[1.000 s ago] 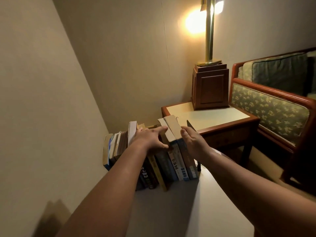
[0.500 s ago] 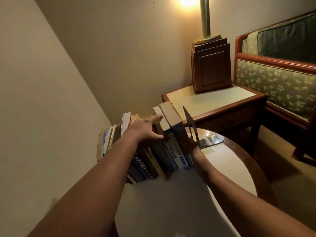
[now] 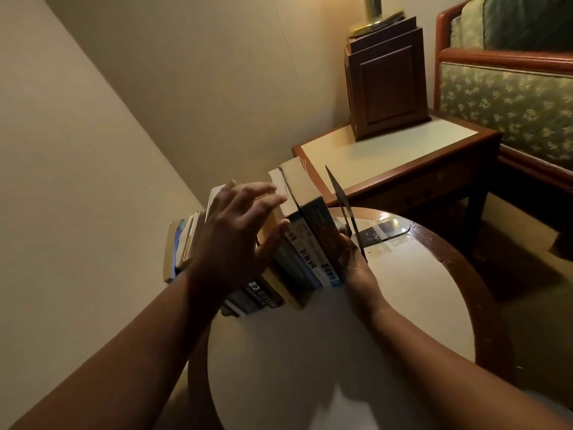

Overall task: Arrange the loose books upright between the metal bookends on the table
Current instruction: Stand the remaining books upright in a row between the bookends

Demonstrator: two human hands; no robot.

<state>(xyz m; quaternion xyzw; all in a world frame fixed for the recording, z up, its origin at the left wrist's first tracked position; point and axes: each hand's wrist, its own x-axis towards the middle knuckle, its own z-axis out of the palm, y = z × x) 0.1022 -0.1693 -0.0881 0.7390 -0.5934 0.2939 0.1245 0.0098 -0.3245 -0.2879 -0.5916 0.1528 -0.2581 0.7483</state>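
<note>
A row of several books stands upright on the round white table, leaning slightly left. A dark metal bookend stands apart from the rightmost book, its flat foot lying on the table to the right. My left hand hovers over the middle books with fingers spread and straight, the fingertips near the tallest books' tops. My right hand is low at the right end of the row, fingers between the last book and the bookend's base. The left bookend is hidden.
A wall runs close along the left of the table. Behind stands a square wooden side table bearing a lamp on a dark wooden box. A wooden-framed armchair with floral cushions fills the right.
My left hand has lifted off the book tops and spread its fingers. My right hand dropped from the tops of the right books down to the bookend's base. The camera tilted downward.
</note>
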